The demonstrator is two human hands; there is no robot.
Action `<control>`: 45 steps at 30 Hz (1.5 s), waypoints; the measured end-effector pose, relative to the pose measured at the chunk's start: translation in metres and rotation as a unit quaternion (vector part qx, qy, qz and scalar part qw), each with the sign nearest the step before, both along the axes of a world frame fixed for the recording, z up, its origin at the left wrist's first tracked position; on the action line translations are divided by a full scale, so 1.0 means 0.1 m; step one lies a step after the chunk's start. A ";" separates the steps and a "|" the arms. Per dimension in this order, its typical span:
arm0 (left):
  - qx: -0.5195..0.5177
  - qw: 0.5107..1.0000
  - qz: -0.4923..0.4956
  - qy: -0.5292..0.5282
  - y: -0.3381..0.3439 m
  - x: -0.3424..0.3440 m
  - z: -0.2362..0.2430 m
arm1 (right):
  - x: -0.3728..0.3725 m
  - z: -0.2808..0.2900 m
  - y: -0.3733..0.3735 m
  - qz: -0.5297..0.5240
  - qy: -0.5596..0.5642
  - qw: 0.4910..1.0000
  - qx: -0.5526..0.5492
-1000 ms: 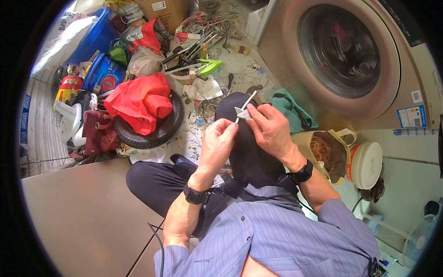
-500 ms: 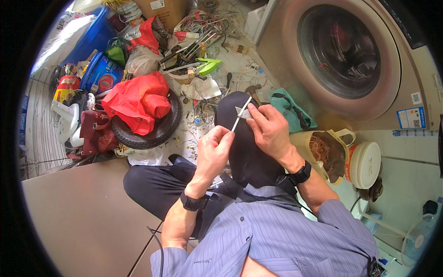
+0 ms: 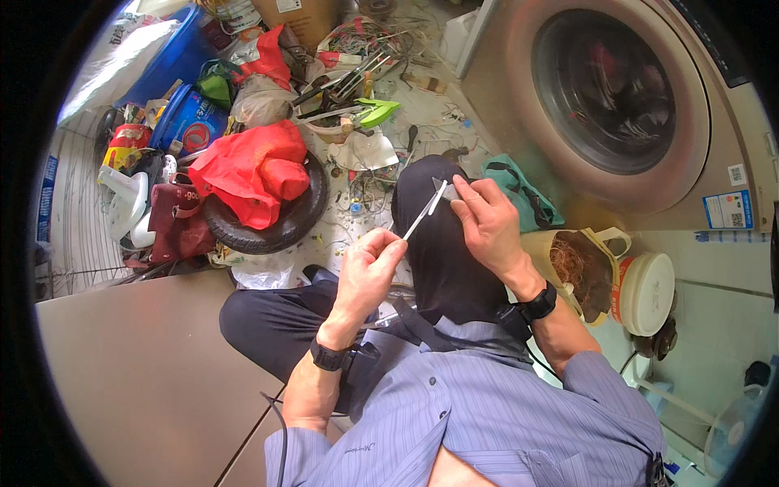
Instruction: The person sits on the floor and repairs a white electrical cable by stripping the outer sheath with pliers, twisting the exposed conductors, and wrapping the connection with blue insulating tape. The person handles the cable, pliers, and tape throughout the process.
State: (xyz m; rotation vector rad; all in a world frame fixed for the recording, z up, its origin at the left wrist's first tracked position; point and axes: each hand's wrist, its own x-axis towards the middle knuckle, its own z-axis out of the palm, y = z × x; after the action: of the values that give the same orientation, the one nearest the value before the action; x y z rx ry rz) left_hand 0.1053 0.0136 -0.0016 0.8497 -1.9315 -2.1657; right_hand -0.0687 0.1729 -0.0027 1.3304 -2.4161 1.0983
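Note:
My left hand (image 3: 369,268) pinches the lower end of a thin white strip (image 3: 418,221), which slants up across my right knee. My right hand (image 3: 487,227) has thumb and fingertips closed on a small grey triangular piece (image 3: 448,193) at the strip's upper end. The strip looks split or doubled there; I cannot tell which. Below both hands are my dark-trousered legs (image 3: 438,268).
A red cloth (image 3: 251,170) lies on a tyre (image 3: 268,239) at left, near tubs, bags and scattered tools and wires (image 3: 365,114). A washing machine (image 3: 503,97) stands upper right, a teal bag (image 3: 527,195) and yellow bag (image 3: 544,256) beside it, with a white bucket (image 3: 649,292).
My left hand has moved down and left along with the strip, my right slightly up and right. More strip shows between them, and its upper end now looks forked.

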 end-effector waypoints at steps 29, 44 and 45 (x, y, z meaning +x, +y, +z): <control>0.066 0.994 0.005 0.089 -0.37 -0.02 0.43 | -0.16 0.55 -0.43 0.117 -0.659 0.731 -0.134; -0.193 0.965 0.081 0.158 -0.73 -0.30 0.54 | 0.13 0.61 -1.06 0.105 -0.580 0.796 -0.141; -0.183 0.964 0.091 0.169 -0.75 -0.32 0.51 | 0.14 0.58 -1.12 0.102 -0.575 0.801 -0.129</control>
State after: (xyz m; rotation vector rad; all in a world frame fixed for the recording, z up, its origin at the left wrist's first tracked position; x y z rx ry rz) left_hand 0.0729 -0.0618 0.0489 0.5271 -1.9028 -1.6471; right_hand -0.0544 0.0613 0.0551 0.9185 -2.5630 2.8133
